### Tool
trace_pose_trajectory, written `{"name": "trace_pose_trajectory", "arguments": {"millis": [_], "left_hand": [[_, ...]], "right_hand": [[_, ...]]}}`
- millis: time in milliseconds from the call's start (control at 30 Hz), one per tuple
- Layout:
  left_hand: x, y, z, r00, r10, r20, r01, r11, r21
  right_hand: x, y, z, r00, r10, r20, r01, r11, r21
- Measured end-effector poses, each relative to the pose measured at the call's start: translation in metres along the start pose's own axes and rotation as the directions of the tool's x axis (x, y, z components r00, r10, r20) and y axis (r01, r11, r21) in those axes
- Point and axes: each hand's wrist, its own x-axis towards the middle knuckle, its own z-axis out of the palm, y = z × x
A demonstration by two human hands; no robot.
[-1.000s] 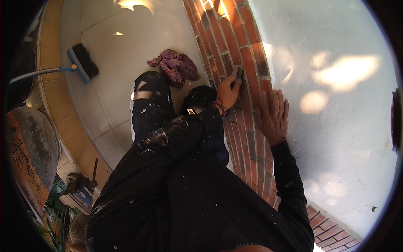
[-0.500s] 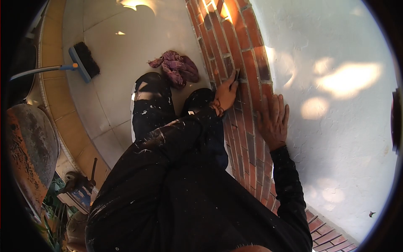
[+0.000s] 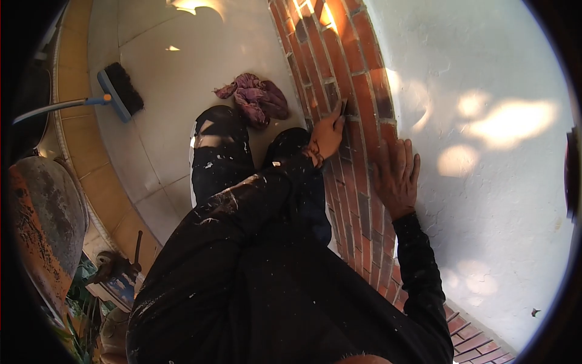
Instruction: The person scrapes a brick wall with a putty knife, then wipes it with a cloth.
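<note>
My left hand (image 3: 327, 134), with a cord around its wrist, reaches across my knee to the red brick strip (image 3: 359, 91). Its fingers are closed on a small thin dark blade-like tool (image 3: 344, 107), whose tip meets the bricks; most of it is hidden by the fingers. My right hand (image 3: 398, 182) lies flat with fingers stretched out, across the edge where the bricks meet the white wall (image 3: 479, 200). A crumpled purple cloth (image 3: 257, 102) lies on the floor just beyond my knees, apart from both hands.
A blue broom head (image 3: 118, 91) with dark bristles rests on the pale tile floor (image 3: 176, 73) at left. A yellowish tiled edge (image 3: 85, 139) curves beside it. Lower left stand a worn, paint-stained metal object (image 3: 51, 224) and some plants (image 3: 79, 303).
Both hands keep nearly the same places and poses. The whole view has shifted very slightly.
</note>
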Motion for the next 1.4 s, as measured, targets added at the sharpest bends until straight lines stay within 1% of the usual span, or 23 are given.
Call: {"name": "trace_pose_trajectory", "arguments": {"millis": [67, 133, 200, 267, 300, 367, 400, 467, 500, 567, 600, 667, 800, 900, 933, 967, 1000, 1033, 1167, 1233, 1267, 1333, 1400], "left_hand": [[0.022, 0.015, -0.014, 0.974, -0.216, 0.071, 0.218, 0.976, -0.023], [-0.003, 0.025, -0.012, 0.963, -0.233, 0.134, 0.236, 0.972, -0.011], [0.012, 0.02, -0.015, 0.953, -0.237, 0.191, 0.239, 0.971, 0.012], [0.027, 0.013, -0.018, 0.994, -0.086, 0.07, 0.09, 0.995, -0.053], [0.021, 0.015, -0.017, 0.992, -0.094, 0.079, 0.099, 0.994, -0.055], [0.019, 0.028, -0.015, 0.985, -0.151, 0.086, 0.146, 0.987, 0.063], [0.023, 0.018, -0.008, 0.989, -0.129, 0.078, 0.124, 0.99, 0.063], [0.01, -0.014, 0.008, 0.994, 0.112, -0.008, -0.112, 0.994, 0.017], [0.019, -0.009, -0.001, 0.995, 0.101, -0.002, -0.101, 0.995, 0.019], [0.049, -0.006, -0.016, 0.979, -0.182, 0.092, 0.184, 0.983, -0.012], [0.037, -0.007, -0.011, 0.978, -0.187, 0.093, 0.189, 0.982, -0.019], [0.021, 0.002, -0.008, 0.991, -0.098, 0.091, 0.096, 0.995, 0.032], [0.041, 0.009, -0.022, 0.985, -0.153, 0.082, 0.16, 0.984, -0.084], [0.042, 0.017, -0.024, 0.973, -0.184, 0.14, 0.191, 0.981, -0.042], [0.042, 0.011, -0.017, 0.978, -0.163, 0.134, 0.169, 0.985, -0.04], [0.031, -0.009, -0.001, 0.997, 0.077, 0.011, -0.077, 0.997, 0.0], [0.02, 0.0, 0.0, 0.948, 0.302, -0.095, -0.297, 0.953, 0.066], [0.016, 0.002, -0.006, 0.998, 0.024, 0.064, -0.02, 0.998, -0.063], [0.014, 0.002, -0.011, 0.997, 0.016, 0.08, -0.014, 1.0, -0.021], [0.016, 0.001, -0.014, 0.989, 0.123, 0.088, -0.128, 0.99, 0.062], [0.021, -0.003, -0.013, 0.989, 0.123, 0.086, -0.128, 0.99, 0.061], [0.031, -0.013, -0.011, 0.978, 0.194, -0.073, -0.185, 0.976, 0.116], [0.024, -0.002, -0.012, 0.988, 0.146, -0.045, -0.141, 0.986, 0.087]], "right_hand": [[-0.009, -0.003, -0.004, 1.0, -0.006, 0.022, 0.006, 1.0, 0.008], [-0.002, -0.001, -0.003, 1.0, -0.004, 0.012, 0.004, 1.0, 0.013], [0.006, 0.0, 0.0, 1.0, 0.004, -0.02, -0.004, 1.0, 0.004], [-0.003, -0.005, -0.002, 1.0, 0.007, 0.0, -0.007, 1.0, 0.012], [-0.001, -0.005, -0.002, 1.0, 0.006, 0.004, -0.006, 1.0, 0.01], [-0.002, -0.001, -0.006, 1.0, -0.004, -0.003, 0.004, 1.0, 0.0], [-0.002, -0.003, -0.004, 1.0, 0.004, -0.011, -0.005, 1.0, -0.012], [0.0, -0.002, 0.0, 1.0, 0.012, -0.007, -0.012, 1.0, -0.014], [0.001, -0.001, -0.001, 1.0, 0.004, -0.01, -0.004, 1.0, 0.002], [-0.007, -0.004, -0.005, 1.0, -0.002, 0.007, 0.002, 1.0, 0.02], [-0.007, -0.004, -0.008, 1.0, -0.005, 0.028, 0.004, 1.0, 0.013], [0.004, 0.001, -0.004, 1.0, 0.004, 0.01, -0.004, 1.0, -0.008], [0.0, -0.002, 0.001, 1.0, -0.001, -0.008, 0.001, 1.0, -0.001], [-0.008, -0.003, -0.005, 1.0, -0.004, 0.014, 0.004, 1.0, -0.001], [-0.002, -0.002, -0.002, 1.0, 0.002, 0.002, -0.002, 1.0, -0.012], [0.003, 0.0, 0.0, 1.0, 0.006, -0.016, -0.007, 1.0, -0.017], [0.002, 0.0, 0.0, 1.0, 0.002, -0.023, -0.003, 1.0, -0.019], [-0.002, -0.002, 0.0, 1.0, -0.003, -0.019, 0.002, 1.0, -0.015], [-0.006, -0.003, -0.005, 1.0, 0.0, 0.005, 0.0, 1.0, -0.001], [-0.004, -0.002, 0.002, 1.0, 0.006, -0.008, -0.006, 1.0, -0.007], [-0.002, -0.002, 0.002, 1.0, 0.004, -0.009, -0.004, 1.0, -0.008], [-0.002, -0.002, -0.001, 1.0, 0.005, -0.004, -0.005, 0.999, 0.036], [-0.005, -0.002, -0.002, 1.0, -0.004, 0.007, 0.004, 1.0, 0.004]]}}
